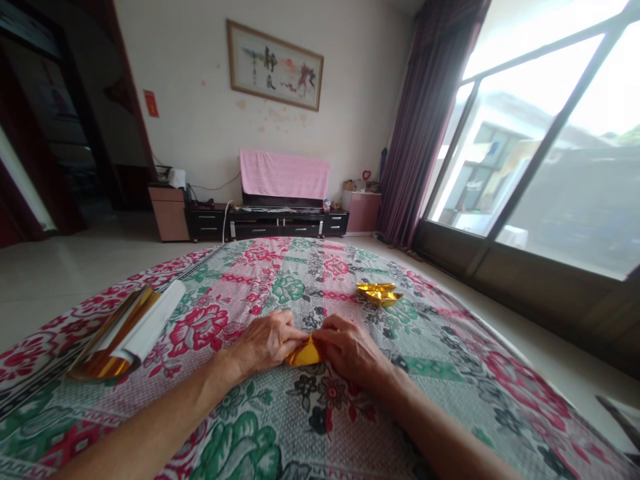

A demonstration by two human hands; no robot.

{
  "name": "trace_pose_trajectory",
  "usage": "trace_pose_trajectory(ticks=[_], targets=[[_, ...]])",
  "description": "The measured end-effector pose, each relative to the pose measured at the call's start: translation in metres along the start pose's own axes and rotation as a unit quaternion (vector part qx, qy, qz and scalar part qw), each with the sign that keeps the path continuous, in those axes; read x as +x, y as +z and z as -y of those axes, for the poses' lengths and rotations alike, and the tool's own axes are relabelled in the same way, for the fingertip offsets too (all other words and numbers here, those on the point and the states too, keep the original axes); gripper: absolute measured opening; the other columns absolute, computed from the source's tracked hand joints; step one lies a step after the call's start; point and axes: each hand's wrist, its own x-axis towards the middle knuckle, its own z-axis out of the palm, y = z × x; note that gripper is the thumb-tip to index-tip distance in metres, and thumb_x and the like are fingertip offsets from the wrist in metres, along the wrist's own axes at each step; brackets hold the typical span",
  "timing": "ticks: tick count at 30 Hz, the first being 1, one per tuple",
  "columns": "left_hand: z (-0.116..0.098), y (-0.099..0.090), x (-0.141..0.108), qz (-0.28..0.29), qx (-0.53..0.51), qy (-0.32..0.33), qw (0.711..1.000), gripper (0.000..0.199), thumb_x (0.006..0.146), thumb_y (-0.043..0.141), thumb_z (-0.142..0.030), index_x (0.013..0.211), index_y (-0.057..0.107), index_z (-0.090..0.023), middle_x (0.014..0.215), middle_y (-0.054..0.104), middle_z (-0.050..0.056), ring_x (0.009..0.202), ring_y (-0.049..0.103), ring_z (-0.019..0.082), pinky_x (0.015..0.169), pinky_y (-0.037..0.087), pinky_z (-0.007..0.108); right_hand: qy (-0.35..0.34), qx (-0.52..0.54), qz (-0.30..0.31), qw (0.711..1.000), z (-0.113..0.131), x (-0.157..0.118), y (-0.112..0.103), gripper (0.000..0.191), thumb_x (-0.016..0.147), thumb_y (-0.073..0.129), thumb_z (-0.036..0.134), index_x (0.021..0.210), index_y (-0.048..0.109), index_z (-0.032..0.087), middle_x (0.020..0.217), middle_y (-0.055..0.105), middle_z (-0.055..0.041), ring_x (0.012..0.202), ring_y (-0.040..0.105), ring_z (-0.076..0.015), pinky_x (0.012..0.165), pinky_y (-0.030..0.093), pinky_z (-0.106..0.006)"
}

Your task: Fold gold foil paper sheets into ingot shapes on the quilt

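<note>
Gold foil (309,353) sits on the cloth (450,413), left end pinched by the left hand (267,339), right end by the right hand (353,350); even pressure should give a crisp crease. Folded gold pieces (380,295) lie farther right.

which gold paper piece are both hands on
The small gold piece, between the left hand and right hand; the shiny folded gold beyond and the sheet stack at left are untouched.
</note>
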Motion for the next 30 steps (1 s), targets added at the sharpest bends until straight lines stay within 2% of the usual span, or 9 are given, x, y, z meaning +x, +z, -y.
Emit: trace_pose_trajectory(ticks=[9, 14, 21, 30], targets=[[0.0, 0.0, 0.0, -0.011, -0.021, -0.015, 1.0, 0.027, 0.088, 0.043, -0.033, 0.096, 0.069, -0.027, 0.077, 0.054, 0.002, 0.075, 0.049, 0.014, 0.068, 0.039, 0.026, 0.003, -0.026, 0.019, 0.999, 0.001, 0.001, 0.0, 0.025, 0.084, 0.045, 0.015, 0.098, 0.065, 0.023, 0.089, 0.054, -0.0034, 0.076, 0.049, -0.0111, 0.068, 0.04, -0.023], [-0.001, -0.002, -0.002, 0.004, 0.046, -0.001, 0.999, 0.029, 0.089, 0.04, -0.034, 0.097, 0.068, -0.03, 0.079, 0.053, 0.003, 0.072, 0.048, 0.014, 0.061, 0.036, 0.024, -0.001, -0.04, 0.028, 0.999, 0.002, 0.002, -0.002, 0.028, 0.085, 0.044, 0.015, 0.105, 0.062, 0.025, 0.091, 0.054, -0.0035, 0.076, 0.048, -0.0111, 0.066, 0.038, -0.023], [-0.006, -0.021, -0.005, 0.043, 0.1, 0.036, 0.993, 0.028, 0.089, 0.04, -0.033, 0.104, 0.064, -0.033, 0.081, 0.051, 0.002, 0.072, 0.046, 0.014, 0.06, 0.035, 0.023, -0.006, -0.041, 0.036, 0.999, 0.002, 0.003, -0.004, 0.032, 0.085, 0.044, 0.014, 0.107, 0.062, 0.028, 0.09, 0.054, -0.0029, 0.073, 0.048, -0.0105, 0.064, 0.039, -0.023], [0.005, -0.023, -0.013, 0.034, 0.067, 0.068, 0.995, 0.03, 0.086, 0.043, -0.026, 0.106, 0.064, -0.032, 0.083, 0.053, 0.002, 0.076, 0.048, 0.014, 0.068, 0.04, 0.025, -0.001, -0.03, 0.021, 0.999, 0.001, 0.002, -0.003, 0.031, 0.084, 0.045, 0.015, 0.106, 0.063, 0.029, 0.091, 0.056, -0.0026, 0.075, 0.05, -0.0107, 0.066, 0.038, -0.023]])
